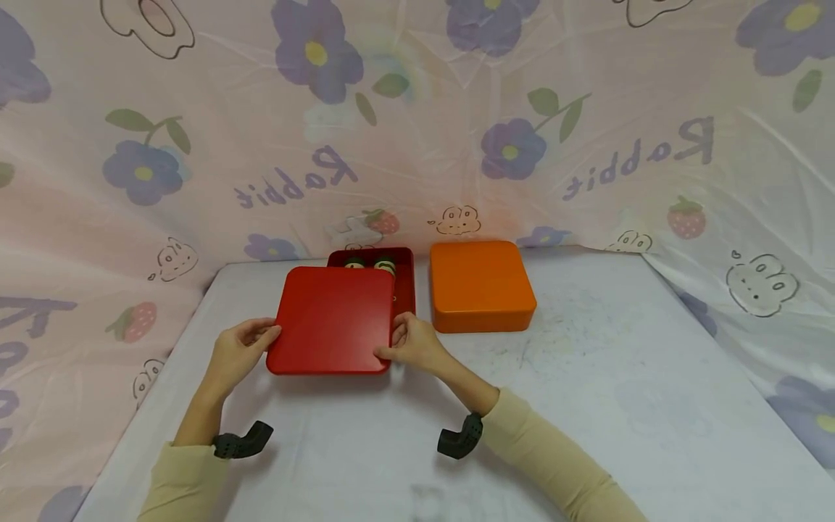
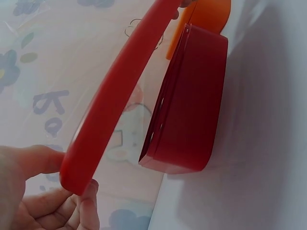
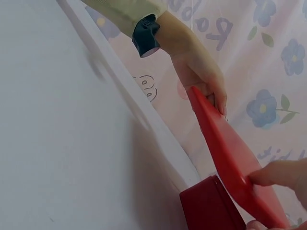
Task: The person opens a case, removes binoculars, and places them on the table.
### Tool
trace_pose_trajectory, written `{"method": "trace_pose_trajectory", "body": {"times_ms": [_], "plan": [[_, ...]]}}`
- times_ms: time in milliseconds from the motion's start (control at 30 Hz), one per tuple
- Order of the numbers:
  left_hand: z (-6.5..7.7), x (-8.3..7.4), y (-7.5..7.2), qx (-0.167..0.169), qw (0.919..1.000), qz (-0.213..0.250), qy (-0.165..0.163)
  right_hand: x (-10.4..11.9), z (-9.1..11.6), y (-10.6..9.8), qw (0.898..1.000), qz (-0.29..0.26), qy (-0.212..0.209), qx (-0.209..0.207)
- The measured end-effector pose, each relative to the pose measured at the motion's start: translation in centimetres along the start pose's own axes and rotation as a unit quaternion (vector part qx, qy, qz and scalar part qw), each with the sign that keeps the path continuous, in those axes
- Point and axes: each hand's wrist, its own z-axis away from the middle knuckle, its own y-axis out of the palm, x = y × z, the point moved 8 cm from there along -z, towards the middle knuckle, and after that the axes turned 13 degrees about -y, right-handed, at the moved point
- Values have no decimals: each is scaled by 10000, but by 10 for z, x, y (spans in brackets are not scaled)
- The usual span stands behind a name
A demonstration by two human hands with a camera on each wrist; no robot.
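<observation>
A flat red lid (image 1: pixel 333 319) with rounded corners is held level between both hands, above the front of an uncovered red box (image 1: pixel 406 279). My left hand (image 1: pixel 238 351) pinches the lid's left edge, thumb on top and fingers beneath. At its right edge my right hand (image 1: pixel 414 344) grips it the same way. In the left wrist view a gap shows between the lid (image 2: pixel 115 96) and the box (image 2: pixel 192 100). Inside the box, small round dark-green and cream items (image 1: pixel 385 265) show at the back; the lid hides the rest.
A closed orange box (image 1: pixel 483 283) stands just right of the red box. The white table (image 1: pixel 587 406) runs back to a pink patterned cloth (image 1: pixel 404 145) hanging behind and at the sides. Each wrist wears a black camera band (image 1: pixel 243 440).
</observation>
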Motion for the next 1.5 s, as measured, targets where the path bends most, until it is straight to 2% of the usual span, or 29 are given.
{"method": "trace_pose_trajectory", "body": {"times_ms": [200, 500, 867, 1300, 1500], "plan": [[1, 4, -4, 63, 10000, 3, 53, 2, 2, 7, 9999, -90, 88, 30], [4, 10, -11, 178, 9998, -90, 65, 4, 2, 18, 9998, 138, 19, 137], [9, 26, -16, 575, 9974, -330, -288, 9, 5, 32, 9994, 36, 93, 340], [13, 34, -26, 517, 9976, -361, -298, 17, 6, 44, 9995, -22, -151, 290], [14, 42, -28, 609, 9966, -452, -330, 21, 6, 45, 9995, -186, -195, 158]]}}
